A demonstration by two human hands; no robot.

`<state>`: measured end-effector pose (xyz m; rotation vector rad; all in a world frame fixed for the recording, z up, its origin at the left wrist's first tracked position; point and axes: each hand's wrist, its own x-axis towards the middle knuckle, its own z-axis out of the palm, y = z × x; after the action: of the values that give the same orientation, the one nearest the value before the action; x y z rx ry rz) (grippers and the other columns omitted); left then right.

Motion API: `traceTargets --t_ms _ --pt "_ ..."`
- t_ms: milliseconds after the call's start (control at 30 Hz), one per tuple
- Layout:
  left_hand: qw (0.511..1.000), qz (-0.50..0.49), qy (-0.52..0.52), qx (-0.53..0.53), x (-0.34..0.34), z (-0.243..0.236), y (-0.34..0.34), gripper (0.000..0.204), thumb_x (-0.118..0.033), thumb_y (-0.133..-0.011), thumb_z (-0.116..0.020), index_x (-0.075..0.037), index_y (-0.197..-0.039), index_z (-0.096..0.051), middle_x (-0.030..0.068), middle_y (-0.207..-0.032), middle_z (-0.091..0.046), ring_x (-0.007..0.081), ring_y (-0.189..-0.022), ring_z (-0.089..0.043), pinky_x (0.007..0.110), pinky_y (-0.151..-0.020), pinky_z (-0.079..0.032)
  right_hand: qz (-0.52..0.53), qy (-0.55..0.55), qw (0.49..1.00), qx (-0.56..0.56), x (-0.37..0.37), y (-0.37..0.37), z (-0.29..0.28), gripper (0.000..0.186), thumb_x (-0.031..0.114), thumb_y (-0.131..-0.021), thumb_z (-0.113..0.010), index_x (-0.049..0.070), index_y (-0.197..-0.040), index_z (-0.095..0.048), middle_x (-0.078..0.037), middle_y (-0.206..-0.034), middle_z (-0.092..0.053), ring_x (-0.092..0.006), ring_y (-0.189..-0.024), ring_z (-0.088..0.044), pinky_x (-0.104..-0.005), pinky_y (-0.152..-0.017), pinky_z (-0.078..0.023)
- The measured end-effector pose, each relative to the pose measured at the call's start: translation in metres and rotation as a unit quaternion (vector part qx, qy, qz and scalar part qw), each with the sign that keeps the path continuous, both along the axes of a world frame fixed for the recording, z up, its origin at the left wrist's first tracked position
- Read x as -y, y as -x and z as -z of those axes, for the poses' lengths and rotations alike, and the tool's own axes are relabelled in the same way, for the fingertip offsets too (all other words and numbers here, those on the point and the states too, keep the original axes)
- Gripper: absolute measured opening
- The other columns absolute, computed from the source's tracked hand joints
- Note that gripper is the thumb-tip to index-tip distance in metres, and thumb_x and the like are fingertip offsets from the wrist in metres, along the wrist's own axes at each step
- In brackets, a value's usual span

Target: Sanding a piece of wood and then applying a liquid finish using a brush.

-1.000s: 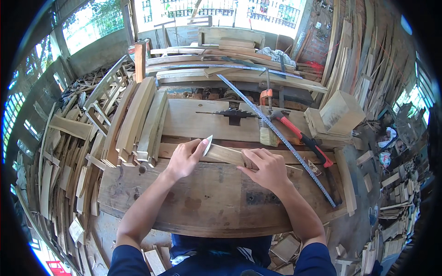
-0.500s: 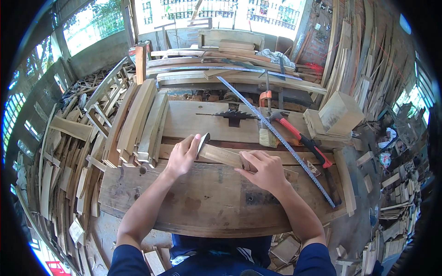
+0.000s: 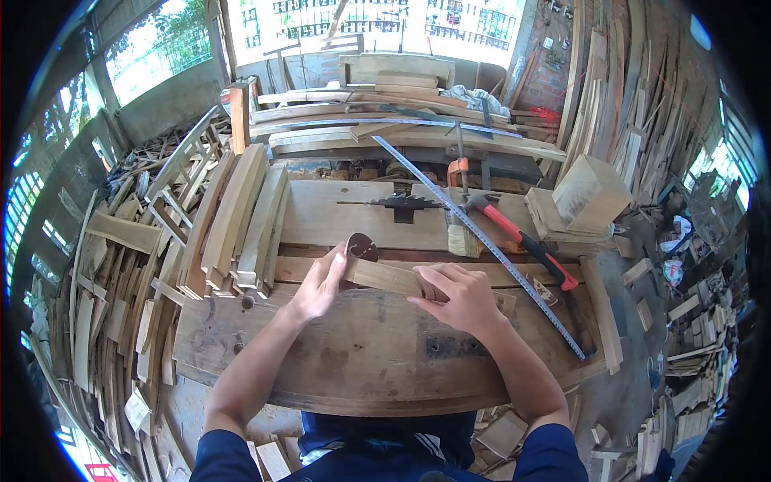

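Observation:
A short pale wooden block [image 3: 381,275] is held slantwise above the workbench [image 3: 353,345]. My right hand [image 3: 459,296] grips its right end, thumb and fingers wrapped round it. At the block's left end my left hand [image 3: 323,283] pinches a curled piece of dark reddish-brown sandpaper [image 3: 363,246], its brown face turned up and toward me. The fingertips of the left hand are partly hidden behind the sandpaper and the block.
Beyond the hands a toothed saw blade [image 3: 404,204] sticks up through the bench. To the right lie a long metal ruler [image 3: 482,245], a red-handled hammer [image 3: 530,249], a paintbrush [image 3: 463,239] and a large wooden block [image 3: 592,193]. Stacked boards [image 3: 238,217] stand at left.
The sandpaper at the block's left end has opened into a wider curl, showing more of its brown face. My left hand has turned slightly; the right keeps its grip.

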<state>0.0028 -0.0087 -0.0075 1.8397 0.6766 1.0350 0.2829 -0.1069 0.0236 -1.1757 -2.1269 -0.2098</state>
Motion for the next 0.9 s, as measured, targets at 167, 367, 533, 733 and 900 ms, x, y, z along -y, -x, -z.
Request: traceTargets --t_ms 167,367,533,733,900 --pt "0.999 0.009 0.010 -0.046 -0.001 -0.001 0.001 0.048 -0.044 -0.117 -0.040 0.001 -0.113 -0.056 0.0066 -0.087 -0.058 0.0156 -0.086 -0.053 0.034 -0.080 -0.046 0.000 0.008 1.000 0.014 0.002 -0.001 -0.003 0.046 0.037 -0.087 -0.085 0.008 -0.120 -0.073 -0.006 -0.100 -0.077 -0.0220 -0.087 -0.075 -0.0329 -0.070 -0.060" --pt "0.997 -0.003 -0.042 -0.058 0.008 -0.006 0.001 0.046 -0.044 -0.116 -0.040 -0.001 -0.107 -0.052 0.0080 -0.076 -0.049 0.0193 -0.073 -0.048 0.037 -0.071 -0.043 -0.052 0.074 0.995 -0.034 0.001 -0.009 -0.005 0.046 0.037 -0.088 -0.084 0.007 -0.121 -0.073 -0.007 -0.094 -0.077 -0.0240 -0.081 -0.075 -0.0335 -0.068 -0.059" --pt "0.999 -0.038 -0.020 -0.034 0.011 -0.007 -0.005 0.046 -0.042 -0.117 -0.039 0.000 -0.105 -0.051 0.0108 -0.077 -0.050 0.0232 -0.072 -0.050 0.039 -0.071 -0.043 -0.026 0.072 0.997 -0.005 0.002 -0.003 -0.008 0.048 0.031 -0.084 -0.088 0.005 -0.121 -0.073 -0.006 -0.093 -0.076 -0.0225 -0.079 -0.074 -0.0326 -0.068 -0.059" --pt "0.991 -0.066 0.005 -0.113 0.009 -0.009 -0.005 0.040 -0.032 -0.117 -0.040 0.004 -0.113 -0.054 0.0180 -0.082 -0.057 0.0340 -0.072 -0.057 0.045 -0.068 -0.045 0.028 -0.013 0.997 0.076 0.003 0.001 0.000 0.049 0.033 -0.083 -0.088 0.008 -0.122 -0.072 -0.004 -0.093 -0.075 -0.0197 -0.082 -0.073 -0.0318 -0.066 -0.059" --pt "0.974 -0.087 -0.139 -0.156 0.003 0.003 -0.001 0.032 -0.024 -0.116 -0.041 0.002 -0.105 -0.054 0.0232 -0.089 -0.054 0.0414 -0.074 -0.057 0.051 -0.067 -0.045 0.040 -0.016 0.995 0.089 0.002 0.009 0.000 0.049 0.033 -0.083 -0.088 0.008 -0.123 -0.071 -0.004 -0.093 -0.075 -0.0205 -0.081 -0.073 -0.0320 -0.067 -0.060"
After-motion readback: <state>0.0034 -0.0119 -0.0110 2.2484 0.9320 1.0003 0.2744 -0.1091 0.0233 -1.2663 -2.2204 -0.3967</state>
